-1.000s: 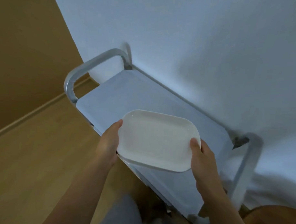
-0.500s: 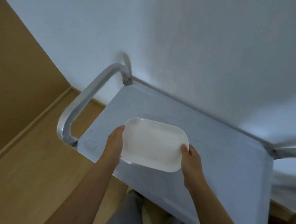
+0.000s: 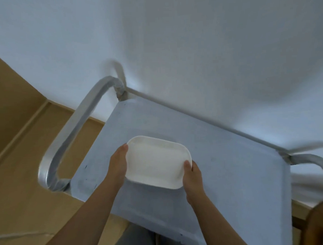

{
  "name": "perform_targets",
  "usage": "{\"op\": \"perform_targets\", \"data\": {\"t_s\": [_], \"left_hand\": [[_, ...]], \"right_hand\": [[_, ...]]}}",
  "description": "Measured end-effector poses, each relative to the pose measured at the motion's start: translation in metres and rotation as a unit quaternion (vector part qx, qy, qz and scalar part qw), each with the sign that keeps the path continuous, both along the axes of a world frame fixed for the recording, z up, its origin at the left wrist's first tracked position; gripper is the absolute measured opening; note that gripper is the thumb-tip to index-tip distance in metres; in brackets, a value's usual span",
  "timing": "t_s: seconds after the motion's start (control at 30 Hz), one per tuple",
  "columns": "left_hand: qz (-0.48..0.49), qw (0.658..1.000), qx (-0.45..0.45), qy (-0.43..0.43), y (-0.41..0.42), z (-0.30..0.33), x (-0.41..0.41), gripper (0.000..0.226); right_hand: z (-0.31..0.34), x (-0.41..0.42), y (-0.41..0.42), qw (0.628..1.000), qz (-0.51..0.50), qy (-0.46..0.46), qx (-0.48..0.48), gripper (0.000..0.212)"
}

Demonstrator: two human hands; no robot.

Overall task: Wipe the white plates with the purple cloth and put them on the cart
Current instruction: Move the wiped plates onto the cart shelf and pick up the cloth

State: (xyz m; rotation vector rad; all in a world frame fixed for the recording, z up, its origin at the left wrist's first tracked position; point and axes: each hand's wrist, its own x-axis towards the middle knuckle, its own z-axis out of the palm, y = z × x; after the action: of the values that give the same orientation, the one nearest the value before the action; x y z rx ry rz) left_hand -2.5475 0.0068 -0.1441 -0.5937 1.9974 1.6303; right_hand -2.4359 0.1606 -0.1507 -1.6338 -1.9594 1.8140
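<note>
Head view: left hand (image 3: 118, 165) and right hand (image 3: 193, 178) grip the white plate (image 3: 156, 161) by its ends over the cart (image 3: 231, 165).

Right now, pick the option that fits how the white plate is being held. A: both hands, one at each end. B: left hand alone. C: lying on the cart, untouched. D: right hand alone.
A: the left hand and the right hand each grip an end of the white plate above the cart top.

Left hand (image 3: 118, 165) and right hand (image 3: 192, 177) grip white plate (image 3: 156, 161) over cart (image 3: 232, 175)
</note>
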Motion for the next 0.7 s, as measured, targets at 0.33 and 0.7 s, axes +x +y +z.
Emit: {"op": "perform_targets", "data": {"t_s": [0.33, 0.7], "left_hand": [[-0.11, 0.98, -0.151, 0.075, 0.002, -0.001, 0.001, 0.045], [-0.496, 0.743, -0.244, 0.377, 0.081, 0.036, 0.052, 0.079]], "right_hand": [[0.0, 0.006, 0.013, 0.994, 0.107, -0.027, 0.021, 0.036], [0.031, 0.07, 0.056, 0.952, 0.175, -0.11, 0.226, 0.05]]}}
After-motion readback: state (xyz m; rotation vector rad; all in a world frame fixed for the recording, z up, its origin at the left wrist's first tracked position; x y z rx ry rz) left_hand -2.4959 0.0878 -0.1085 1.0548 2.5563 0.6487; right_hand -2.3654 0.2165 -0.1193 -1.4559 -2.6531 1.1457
